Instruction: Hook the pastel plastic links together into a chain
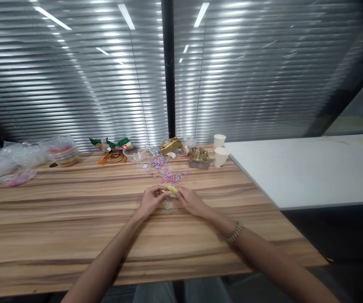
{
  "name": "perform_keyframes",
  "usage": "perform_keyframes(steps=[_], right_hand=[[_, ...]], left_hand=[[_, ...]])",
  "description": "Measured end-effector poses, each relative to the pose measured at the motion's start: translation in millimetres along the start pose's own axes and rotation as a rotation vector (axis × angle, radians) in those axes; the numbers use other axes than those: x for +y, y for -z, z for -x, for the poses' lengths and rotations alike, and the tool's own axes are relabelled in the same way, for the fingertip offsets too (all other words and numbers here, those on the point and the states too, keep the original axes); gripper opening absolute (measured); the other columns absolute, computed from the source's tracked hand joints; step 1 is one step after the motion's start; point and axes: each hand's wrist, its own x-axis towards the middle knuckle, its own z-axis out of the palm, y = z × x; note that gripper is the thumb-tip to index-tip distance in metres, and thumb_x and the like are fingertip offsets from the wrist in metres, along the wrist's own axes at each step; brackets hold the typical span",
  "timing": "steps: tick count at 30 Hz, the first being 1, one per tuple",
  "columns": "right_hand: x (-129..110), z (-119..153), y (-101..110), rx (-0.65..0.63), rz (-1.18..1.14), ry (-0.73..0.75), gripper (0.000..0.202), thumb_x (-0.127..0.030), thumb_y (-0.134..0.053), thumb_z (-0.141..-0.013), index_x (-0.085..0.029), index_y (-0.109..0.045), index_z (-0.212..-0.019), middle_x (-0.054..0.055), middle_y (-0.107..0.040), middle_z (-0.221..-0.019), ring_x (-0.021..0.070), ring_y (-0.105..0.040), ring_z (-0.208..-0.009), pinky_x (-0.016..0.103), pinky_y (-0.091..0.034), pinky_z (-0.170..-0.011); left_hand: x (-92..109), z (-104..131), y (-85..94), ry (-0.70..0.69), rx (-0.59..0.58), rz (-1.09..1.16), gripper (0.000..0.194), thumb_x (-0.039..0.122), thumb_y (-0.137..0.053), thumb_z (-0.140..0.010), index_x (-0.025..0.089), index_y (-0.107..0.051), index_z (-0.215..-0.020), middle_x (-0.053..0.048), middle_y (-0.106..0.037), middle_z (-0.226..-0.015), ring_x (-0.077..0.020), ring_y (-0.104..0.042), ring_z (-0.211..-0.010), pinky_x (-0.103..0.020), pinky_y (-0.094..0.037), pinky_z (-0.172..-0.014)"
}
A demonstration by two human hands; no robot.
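Note:
Both hands meet over the wooden table. My left hand (151, 199) has its fingers closed on one side of a small yellow piece (171, 190), thin and soft-looking; its exact kind is too small to make out. From the other side my right hand (191, 201) pinches the same yellow piece. Just below the fingers lies a small clear bag (170, 205) with a few pale bits in it, partly hidden by the hands. Beyond my fingertips a loose pile of small pink, purple and blue pieces (170, 176) is scattered on the wood.
Toward the back stand a clear plastic bowl (135, 155), a green snack packet (113, 144), a gold packet (170, 145), a clear box with gold wrapping (199, 158) and two paper cups (221, 157). Stacked lidded tubs (62, 151) and plastic bags (17, 156) sit left. A white table (301, 168) adjoins right.

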Motion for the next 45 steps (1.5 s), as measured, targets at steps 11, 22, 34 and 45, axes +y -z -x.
perform_keyframes(steps=[11,22,34,45], right_hand=[[3.3,-3.5,1.1,0.043,0.092,0.140,0.027,-0.027,-0.031,-0.091,-0.015,-0.052,-0.104,0.008,-0.056,-0.101,0.0168,-0.048,-0.097,0.032,-0.039,-0.085],[3.7,-4.2,1.3,0.012,0.292,0.173,0.028,-0.026,-0.028,-0.092,-0.014,-0.053,-0.095,0.008,-0.057,-0.094,0.0174,-0.049,-0.094,0.034,-0.040,-0.085],[-3.4,-6.9,4.0,-0.034,0.594,0.394,0.029,-0.019,-0.035,-0.089,-0.011,-0.045,-0.115,0.012,-0.056,-0.096,0.0223,-0.049,-0.092,0.037,-0.041,-0.080],[12.2,-5.9,0.6,0.184,0.351,-0.012,0.027,-0.009,-0.034,-0.086,-0.012,-0.047,-0.109,0.011,-0.056,-0.099,0.0200,-0.050,-0.091,0.033,-0.041,-0.079]], left_hand=[[4.6,2.3,-3.8,0.125,0.039,0.194,0.038,0.030,-0.074,-0.054,0.012,-0.063,-0.087,-0.004,-0.066,-0.068,-0.0136,-0.061,-0.061,-0.024,-0.048,-0.060],[13.7,6.1,-6.6,0.133,-0.129,0.228,0.038,0.033,-0.069,-0.062,0.015,-0.064,-0.095,-0.009,-0.068,-0.092,-0.0187,-0.063,-0.084,-0.029,-0.049,-0.077],[7.1,-1.0,-3.5,0.132,0.000,0.141,0.037,0.041,-0.066,-0.064,0.012,-0.063,-0.086,-0.008,-0.067,-0.073,-0.0179,-0.063,-0.065,-0.030,-0.052,-0.064],[-26.4,-17.2,31.1,-0.328,0.118,-0.666,0.025,0.030,-0.047,-0.079,0.015,-0.057,-0.098,-0.011,-0.059,-0.099,-0.0232,-0.052,-0.096,-0.039,-0.039,-0.088]])
